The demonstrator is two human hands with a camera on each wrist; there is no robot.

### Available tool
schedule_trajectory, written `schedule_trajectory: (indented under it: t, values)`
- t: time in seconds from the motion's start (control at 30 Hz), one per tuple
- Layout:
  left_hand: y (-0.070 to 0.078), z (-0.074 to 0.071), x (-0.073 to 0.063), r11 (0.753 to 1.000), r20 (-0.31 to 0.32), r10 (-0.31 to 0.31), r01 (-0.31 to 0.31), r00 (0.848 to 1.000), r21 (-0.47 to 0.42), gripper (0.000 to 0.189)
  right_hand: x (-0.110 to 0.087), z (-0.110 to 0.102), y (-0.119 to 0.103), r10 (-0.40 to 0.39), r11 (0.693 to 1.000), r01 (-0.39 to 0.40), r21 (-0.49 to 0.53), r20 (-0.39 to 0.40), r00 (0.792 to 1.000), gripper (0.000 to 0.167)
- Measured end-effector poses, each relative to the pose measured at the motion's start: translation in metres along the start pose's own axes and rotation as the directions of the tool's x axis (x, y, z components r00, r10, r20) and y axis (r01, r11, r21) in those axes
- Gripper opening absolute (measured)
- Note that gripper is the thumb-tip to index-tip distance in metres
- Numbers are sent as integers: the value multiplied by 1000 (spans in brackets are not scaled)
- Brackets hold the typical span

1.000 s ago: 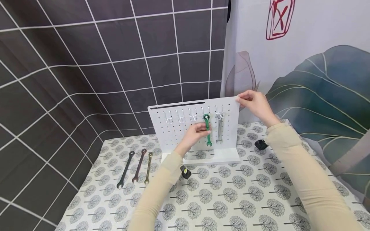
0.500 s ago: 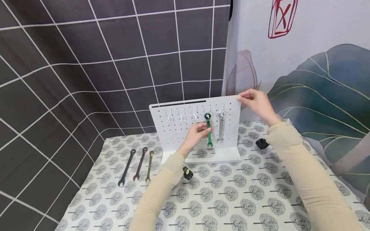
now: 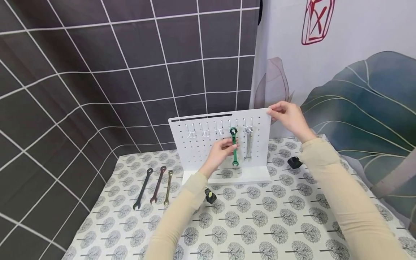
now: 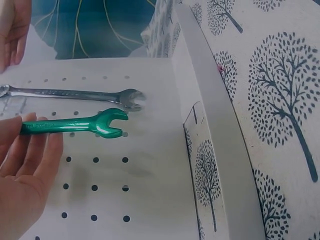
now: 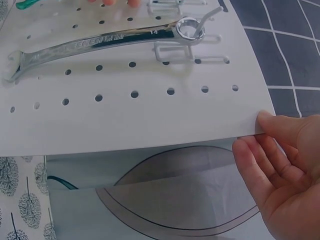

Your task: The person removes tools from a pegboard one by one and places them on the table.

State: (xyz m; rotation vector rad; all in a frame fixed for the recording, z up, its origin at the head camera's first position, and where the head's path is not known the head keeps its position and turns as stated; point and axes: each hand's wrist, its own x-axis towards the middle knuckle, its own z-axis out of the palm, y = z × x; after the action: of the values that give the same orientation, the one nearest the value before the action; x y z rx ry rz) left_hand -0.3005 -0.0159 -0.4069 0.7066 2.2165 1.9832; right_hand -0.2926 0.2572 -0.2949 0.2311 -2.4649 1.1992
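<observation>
A white-gridded dark backdrop (image 3: 139,47) and a pale leaf-printed backdrop (image 3: 360,104) border the tree-patterned tablecloth (image 3: 260,231).

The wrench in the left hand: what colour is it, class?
The wrench is shiny green, seen best in the left wrist view.

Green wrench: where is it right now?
In the head view, the green wrench is in the person's left fingers, before the white pegboard, immediately left of the silver wrench.

Both sleeved arms (image 3: 349,198) reach forward; the left hand (image 3: 218,154) pinches with thumb (image 4: 9,132) and fingers (image 4: 49,157), the right hand (image 3: 290,117) pinches higher, right of that grip.
</observation>
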Motion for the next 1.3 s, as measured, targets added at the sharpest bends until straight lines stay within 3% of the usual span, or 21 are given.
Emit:
schedule_trajectory:
  t: [0.67, 1.3]
  values:
    - [14, 6, -15, 1000, 38, 19, -20, 999, 4, 32, 0, 1, 3, -2, 1000, 3, 13, -20, 1000, 35]
    - [17, 4, -27, 998, 58, 43, -45, 997, 32, 35, 0, 1, 1, 9, 1000, -9, 21, -15, 1000, 34]
